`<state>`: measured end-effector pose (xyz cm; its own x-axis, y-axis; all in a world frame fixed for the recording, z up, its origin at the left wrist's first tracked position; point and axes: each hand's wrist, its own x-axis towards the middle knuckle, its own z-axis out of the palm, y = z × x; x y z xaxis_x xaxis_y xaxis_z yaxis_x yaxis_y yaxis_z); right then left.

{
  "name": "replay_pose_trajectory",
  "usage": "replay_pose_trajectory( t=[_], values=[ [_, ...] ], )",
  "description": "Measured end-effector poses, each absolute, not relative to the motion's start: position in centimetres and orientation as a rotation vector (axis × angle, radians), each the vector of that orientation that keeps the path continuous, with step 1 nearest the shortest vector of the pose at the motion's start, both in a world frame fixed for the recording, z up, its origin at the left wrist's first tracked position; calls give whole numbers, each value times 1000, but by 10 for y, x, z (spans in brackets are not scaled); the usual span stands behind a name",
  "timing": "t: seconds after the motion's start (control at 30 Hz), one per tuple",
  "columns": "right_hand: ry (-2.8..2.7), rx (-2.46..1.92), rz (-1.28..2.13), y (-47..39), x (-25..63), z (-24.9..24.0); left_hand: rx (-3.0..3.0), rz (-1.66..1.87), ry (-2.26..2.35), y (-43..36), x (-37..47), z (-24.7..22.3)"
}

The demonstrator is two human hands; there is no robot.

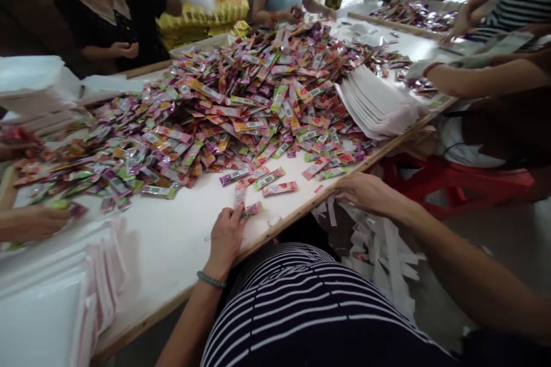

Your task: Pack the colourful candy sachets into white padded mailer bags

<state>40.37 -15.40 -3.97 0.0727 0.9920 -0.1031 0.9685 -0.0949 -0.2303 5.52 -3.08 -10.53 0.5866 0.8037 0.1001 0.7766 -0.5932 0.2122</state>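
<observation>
At the near edge of the table, my left hand, with a bead bracelet on its wrist, pinches a pink stick sachet. A green and purple sachet sticks out beside its fingertips. My right hand is over the wooden table edge, its fingers loosely bent and slightly apart; nothing shows in them. Several loose sachets lie between my hands and the pile, among them a pink one and a green one. Behind them spreads a large heap of sachets.
A fanned stack of white bags lies right of the heap; more white bags lie at the near left. Co-workers sit around the table. White paper strips hang and lie below the edge, near a red stool. Yellow sacks stand behind.
</observation>
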Motion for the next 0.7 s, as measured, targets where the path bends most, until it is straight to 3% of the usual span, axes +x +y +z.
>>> replay_pose_trajectory(
  t=[0.2,0.4,0.7],
  values=[
    [-2318,-1837,362,-76,341,-78,2633,368,1484,-31,64,-95],
    [-2410,-1769,458,-36,320,-100,2595,20,1441,-24,71,-75],
    [-2354,-1685,318,-17,282,-105,2587,179,1011,-46,13,-84]
  ],
)
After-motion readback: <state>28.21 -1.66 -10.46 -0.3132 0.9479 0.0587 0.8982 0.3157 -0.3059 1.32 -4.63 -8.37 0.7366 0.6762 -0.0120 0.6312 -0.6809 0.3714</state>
